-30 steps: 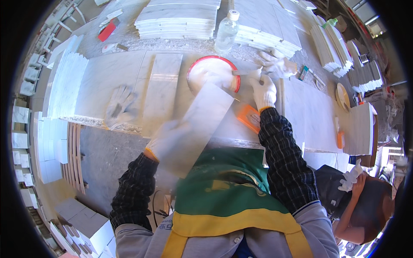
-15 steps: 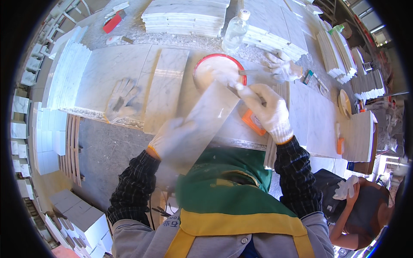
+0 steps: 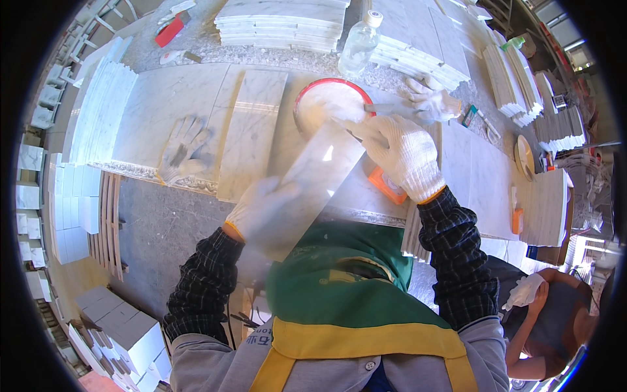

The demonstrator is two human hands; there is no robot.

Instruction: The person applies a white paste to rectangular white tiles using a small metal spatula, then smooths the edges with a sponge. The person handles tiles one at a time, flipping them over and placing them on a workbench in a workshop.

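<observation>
My left hand [image 3: 258,208], in a white knit glove, grips the near left part of a polished, grey-veined marble tile [image 3: 313,171], held tilted above the bench edge. At the tile's far corner, my gloved right hand [image 3: 406,155] has its fingers pinched together; whatever they hold is hidden. Just beyond that corner stands a red-rimmed bowl [image 3: 345,83] of white powder [image 3: 330,106]. A flat grey blade [image 3: 390,109] lies at the bowl's right rim. Beneath my right hand sits an orange object [image 3: 386,185], partly covered.
A marble strip [image 3: 253,130] and a loose glove [image 3: 184,151] lie left; another glove [image 3: 430,103] lies right. A clear bottle [image 3: 359,47] stands behind the bowl. Tile stacks [image 3: 281,26] line the back. At lower right is another person [image 3: 555,320].
My right hand has turned and shifted slightly at the tile's far corner, with its forearm swinging a little right. My left hand keeps hold of the tile in about the same place.
</observation>
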